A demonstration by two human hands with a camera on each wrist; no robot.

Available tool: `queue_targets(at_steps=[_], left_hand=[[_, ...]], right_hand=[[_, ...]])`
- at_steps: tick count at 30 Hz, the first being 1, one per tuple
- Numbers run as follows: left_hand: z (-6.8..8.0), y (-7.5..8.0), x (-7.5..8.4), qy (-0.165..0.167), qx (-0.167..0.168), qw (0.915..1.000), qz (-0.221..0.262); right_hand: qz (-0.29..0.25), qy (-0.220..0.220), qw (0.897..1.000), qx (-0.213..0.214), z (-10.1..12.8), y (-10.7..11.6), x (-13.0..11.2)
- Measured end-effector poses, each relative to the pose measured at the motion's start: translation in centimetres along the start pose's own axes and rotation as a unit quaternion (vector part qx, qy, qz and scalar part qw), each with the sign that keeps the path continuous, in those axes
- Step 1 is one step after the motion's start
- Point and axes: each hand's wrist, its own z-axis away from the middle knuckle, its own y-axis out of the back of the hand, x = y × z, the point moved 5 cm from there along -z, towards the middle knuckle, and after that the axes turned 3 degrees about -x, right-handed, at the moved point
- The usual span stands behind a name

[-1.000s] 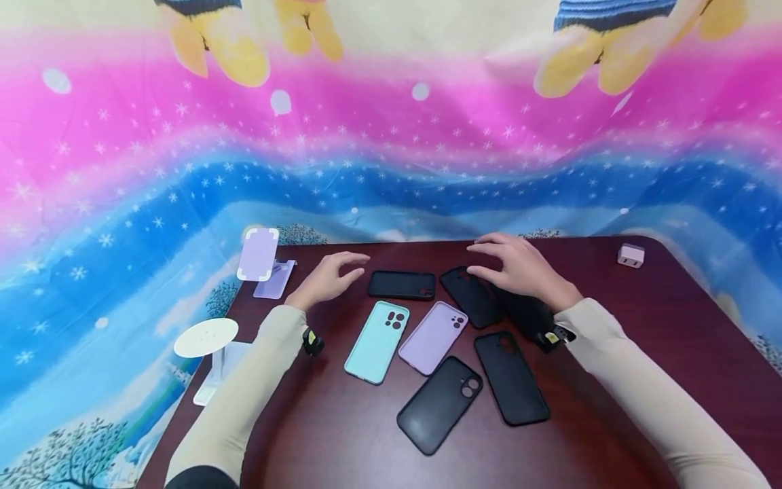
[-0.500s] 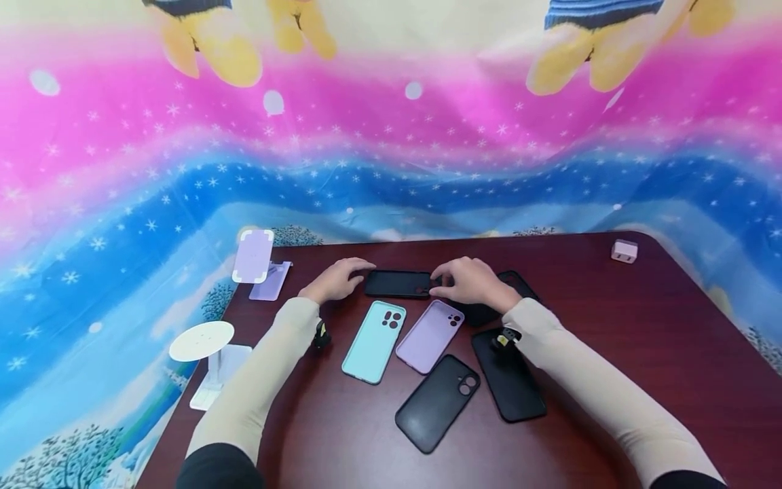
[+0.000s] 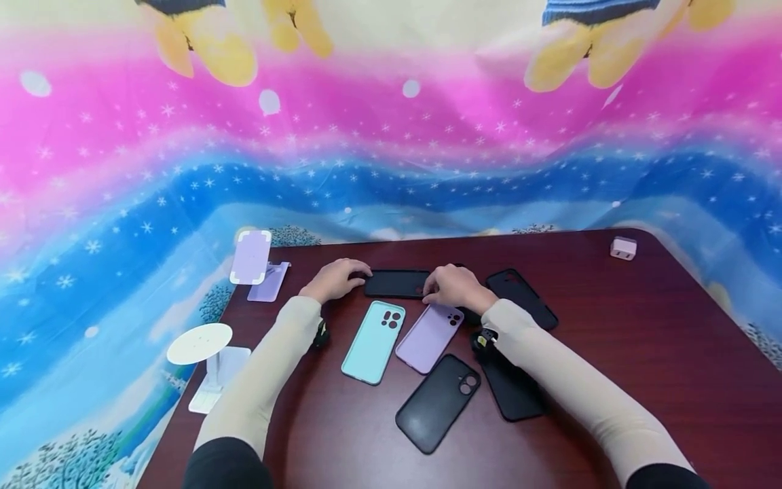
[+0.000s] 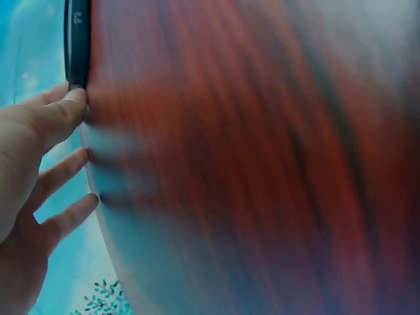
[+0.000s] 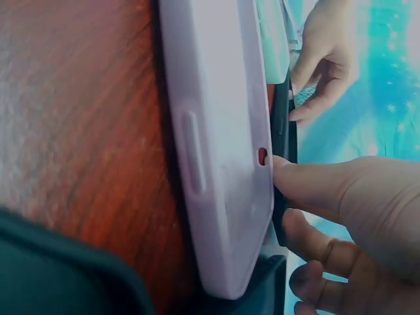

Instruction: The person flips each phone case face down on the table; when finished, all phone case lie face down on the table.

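From the head view I have both hands on the black phone case [image 3: 397, 283] lying flat at the far middle of the counter [image 3: 641, 353]: my left hand [image 3: 334, 280] touches its left end, my right hand [image 3: 451, 286] its right end. Whether the fingers actually pinch it, I cannot tell.

My guess at the risk: lifting from the ends could let the case slip, or my right hand could nudge the lilac phone case [image 3: 430, 328] just beside it.

Only the right wrist view shows my right fingertips [image 5: 295, 174] against the black edge, tight beside the lilac case; the left wrist view is blurred.
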Motion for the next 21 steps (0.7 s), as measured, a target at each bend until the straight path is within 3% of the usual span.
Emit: queue_targets(at_steps=[5,9,12,17,21], left_hand=[[0.1,0.4,-0.1,-0.025,0.020,0.9990,-0.030],[0.4,1.2,-0.3,-0.037,0.042,0.9979,-0.032],[1.0,2.1,-0.2,-0.052,0.080,0.9951,-0.024],[2.5,4.1,2.2,-0.113,0.146,0.9824,0.027],[4.2,6.1,5.4,-0.175,0.173,0.9625,0.114]], right_hand=[[0.027,0.009,0.999,0.033,-0.2,0.0,-0.2],[0.051,0.027,0.994,0.091,0.0,1.0,-0.4],[0.041,0.043,0.989,0.139,0.3,2.3,-0.3],[-0.048,0.064,0.980,0.184,1.3,5.5,0.8],[-0.161,0.088,0.967,0.175,2.6,8.7,1.6]])
